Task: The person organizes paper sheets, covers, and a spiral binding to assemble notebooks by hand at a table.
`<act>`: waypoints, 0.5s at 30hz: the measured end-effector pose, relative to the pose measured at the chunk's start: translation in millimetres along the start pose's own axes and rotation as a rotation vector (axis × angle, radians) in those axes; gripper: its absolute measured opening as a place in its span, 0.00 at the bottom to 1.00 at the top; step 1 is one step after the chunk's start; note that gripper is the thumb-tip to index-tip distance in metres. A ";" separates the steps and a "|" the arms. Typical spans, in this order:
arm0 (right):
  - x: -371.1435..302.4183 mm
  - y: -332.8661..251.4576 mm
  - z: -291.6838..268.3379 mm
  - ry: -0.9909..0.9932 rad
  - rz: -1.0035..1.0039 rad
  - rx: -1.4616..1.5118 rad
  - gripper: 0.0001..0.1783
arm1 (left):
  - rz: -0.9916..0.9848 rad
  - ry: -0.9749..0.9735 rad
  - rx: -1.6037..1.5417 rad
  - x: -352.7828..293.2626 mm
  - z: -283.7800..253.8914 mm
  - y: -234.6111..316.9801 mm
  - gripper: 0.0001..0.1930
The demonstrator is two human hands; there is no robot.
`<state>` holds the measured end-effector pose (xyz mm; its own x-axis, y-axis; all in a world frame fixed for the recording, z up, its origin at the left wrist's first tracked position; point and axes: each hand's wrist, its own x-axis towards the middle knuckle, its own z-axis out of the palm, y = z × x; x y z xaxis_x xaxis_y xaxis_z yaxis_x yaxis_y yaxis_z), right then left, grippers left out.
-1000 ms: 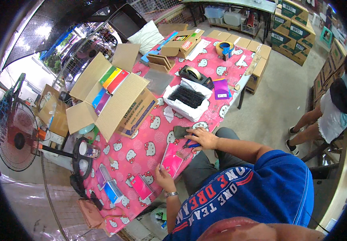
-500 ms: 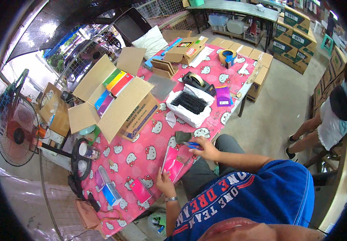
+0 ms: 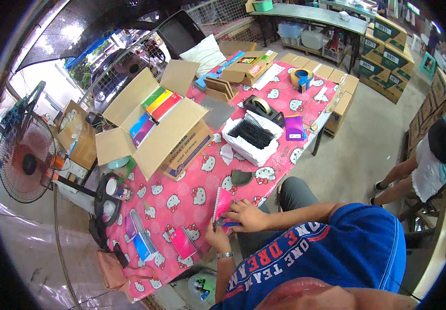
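Note:
A pink spiral notebook (image 3: 223,200) with a white wire binding lies near the table's front edge. My left hand (image 3: 217,239) grips its lower end, fingers closed by the binding. In my right hand (image 3: 249,216) is a blue-handled pair of pliers (image 3: 228,223), the dark tip at the binding's lower end beside my left fingers. Beyond my hands lies a dark grey-green pad (image 3: 242,177). Another pink notebook (image 3: 183,243) rests to the left, with a stack of blue and purple notebooks (image 3: 143,243) farther left.
A paper-lined tray (image 3: 232,145) of black spiral coils stands past my hands, beside a tape dispenser (image 3: 260,109) and a purple notebook (image 3: 294,128). An open carton (image 3: 187,150) holds colourful notebooks. A fan (image 3: 26,163) stands left; another person (image 3: 429,165) is at the right.
My right hand has brought the pliers toward me and left, down to the notebook's lower end by my left hand. The grey-green pad now shows uncovered. The view has shifted slightly.

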<state>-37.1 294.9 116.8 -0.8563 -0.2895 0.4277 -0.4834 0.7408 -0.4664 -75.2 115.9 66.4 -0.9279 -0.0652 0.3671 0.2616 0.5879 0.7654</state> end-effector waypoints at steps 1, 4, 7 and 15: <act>0.9 3.2 -2.6 0.001 0.003 -0.008 0.31 | 0.003 -0.002 -0.008 2.1 3.3 -3.5 0.16; -1.3 7.9 -8.3 -0.068 0.053 -0.018 0.32 | -0.158 -0.082 -0.169 1.6 5.5 -15.0 0.16; -2.5 11.3 -7.3 -0.058 0.008 -0.049 0.31 | -0.140 -0.061 -0.174 -2.0 6.5 -15.6 0.16; -3.9 4.1 2.1 -0.240 0.250 0.165 0.28 | -0.010 -0.068 -0.034 2.1 2.3 -14.0 0.15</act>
<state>-36.1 297.7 111.5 -0.9602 -0.2607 0.1008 -0.2605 0.7043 -0.6604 -81.4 109.3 55.3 -0.9461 -0.0155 0.3236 0.2599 0.5597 0.7868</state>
